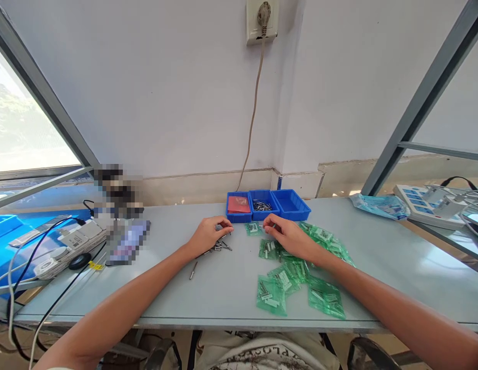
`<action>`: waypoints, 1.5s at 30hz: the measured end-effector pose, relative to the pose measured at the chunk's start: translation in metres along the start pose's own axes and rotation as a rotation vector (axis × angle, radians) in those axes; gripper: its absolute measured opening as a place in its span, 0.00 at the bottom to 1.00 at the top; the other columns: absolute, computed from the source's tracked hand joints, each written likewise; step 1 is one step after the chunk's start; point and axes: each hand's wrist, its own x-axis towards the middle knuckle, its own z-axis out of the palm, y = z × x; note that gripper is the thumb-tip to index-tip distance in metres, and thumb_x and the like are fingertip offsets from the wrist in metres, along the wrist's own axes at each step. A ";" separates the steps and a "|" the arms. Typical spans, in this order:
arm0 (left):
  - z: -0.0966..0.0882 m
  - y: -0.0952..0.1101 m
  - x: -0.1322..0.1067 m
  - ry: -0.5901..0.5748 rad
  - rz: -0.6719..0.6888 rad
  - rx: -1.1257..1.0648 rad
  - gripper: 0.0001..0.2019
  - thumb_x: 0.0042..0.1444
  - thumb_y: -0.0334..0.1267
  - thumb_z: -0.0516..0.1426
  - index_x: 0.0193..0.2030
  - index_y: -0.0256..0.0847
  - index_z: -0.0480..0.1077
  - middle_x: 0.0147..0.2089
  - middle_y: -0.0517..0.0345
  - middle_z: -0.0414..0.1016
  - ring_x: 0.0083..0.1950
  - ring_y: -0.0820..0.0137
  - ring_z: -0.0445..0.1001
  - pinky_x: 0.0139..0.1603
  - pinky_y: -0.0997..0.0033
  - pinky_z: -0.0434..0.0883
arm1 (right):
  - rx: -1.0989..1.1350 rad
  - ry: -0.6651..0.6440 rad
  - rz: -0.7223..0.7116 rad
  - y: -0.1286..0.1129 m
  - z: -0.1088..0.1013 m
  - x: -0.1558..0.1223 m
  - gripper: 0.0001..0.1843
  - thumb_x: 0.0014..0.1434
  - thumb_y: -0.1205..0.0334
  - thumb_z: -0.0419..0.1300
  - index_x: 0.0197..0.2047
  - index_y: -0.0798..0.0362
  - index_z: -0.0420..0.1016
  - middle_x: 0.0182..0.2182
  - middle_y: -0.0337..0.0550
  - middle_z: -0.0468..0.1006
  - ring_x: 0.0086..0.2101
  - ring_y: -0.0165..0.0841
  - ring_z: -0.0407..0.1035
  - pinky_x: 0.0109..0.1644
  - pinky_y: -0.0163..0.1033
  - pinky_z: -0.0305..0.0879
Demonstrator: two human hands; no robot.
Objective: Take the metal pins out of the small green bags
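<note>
My left hand (208,234) rests on the grey table (231,288) with its fingers pinched over a small heap of metal pins (219,246). One loose pin (193,270) lies nearer to me. My right hand (287,234) lies over several small green bags (300,275) of parts, its fingers curled at the edge of one green bag (254,228). What either pinch holds is too small to make out. Just beyond both hands stand three joined blue trays (267,204): red pads in the left one, metal pins in the middle one.
A power strip (69,246) with black cables lies at the table's left, beside a blurred-out object. A cord hangs from the wall socket (262,20). At the right are a pale blue bag (379,205), another power strip (423,205) and a slanted metal frame.
</note>
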 end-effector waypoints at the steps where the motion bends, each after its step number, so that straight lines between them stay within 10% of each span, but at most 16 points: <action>1: 0.000 0.000 0.000 -0.005 -0.008 -0.008 0.11 0.64 0.48 0.61 0.40 0.43 0.79 0.39 0.58 0.83 0.39 0.67 0.78 0.39 0.70 0.72 | -0.008 0.004 -0.009 0.000 0.000 0.000 0.09 0.71 0.57 0.51 0.41 0.48 0.70 0.34 0.38 0.76 0.32 0.35 0.66 0.37 0.39 0.61; 45: -0.001 -0.002 0.002 -0.035 0.040 0.038 0.09 0.64 0.45 0.61 0.40 0.44 0.79 0.42 0.59 0.83 0.44 0.65 0.78 0.47 0.68 0.70 | 0.034 0.004 0.030 0.001 0.001 0.000 0.10 0.69 0.56 0.54 0.41 0.49 0.75 0.35 0.39 0.76 0.32 0.34 0.65 0.37 0.39 0.60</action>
